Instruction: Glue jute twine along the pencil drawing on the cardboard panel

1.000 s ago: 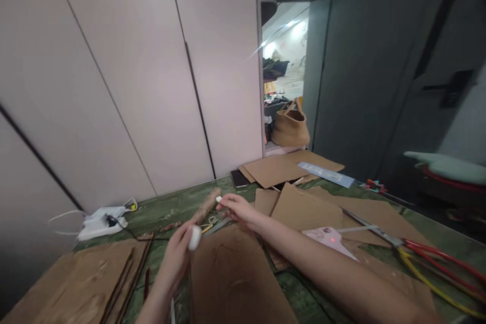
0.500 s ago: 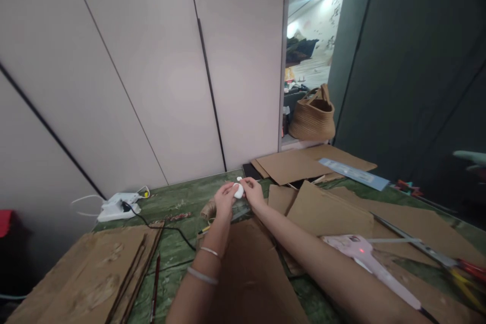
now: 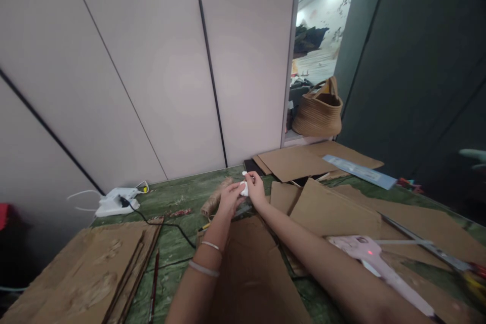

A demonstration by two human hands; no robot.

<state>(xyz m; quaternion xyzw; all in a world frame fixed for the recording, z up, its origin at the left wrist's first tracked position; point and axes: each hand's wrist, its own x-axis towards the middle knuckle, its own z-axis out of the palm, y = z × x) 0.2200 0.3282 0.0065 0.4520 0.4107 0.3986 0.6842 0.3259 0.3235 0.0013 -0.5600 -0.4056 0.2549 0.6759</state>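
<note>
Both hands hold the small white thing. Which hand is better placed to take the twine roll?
Probably the left hand: the twine roll lies just beside it, while the right hand sits across the small white thing from it.

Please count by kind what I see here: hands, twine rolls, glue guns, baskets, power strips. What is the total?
Hands: 2, left hand and right hand, both on the small white object
Twine roll: 1
Pink glue gun: 1
Woven basket: 1
White power strip: 1
Total: 6
</note>
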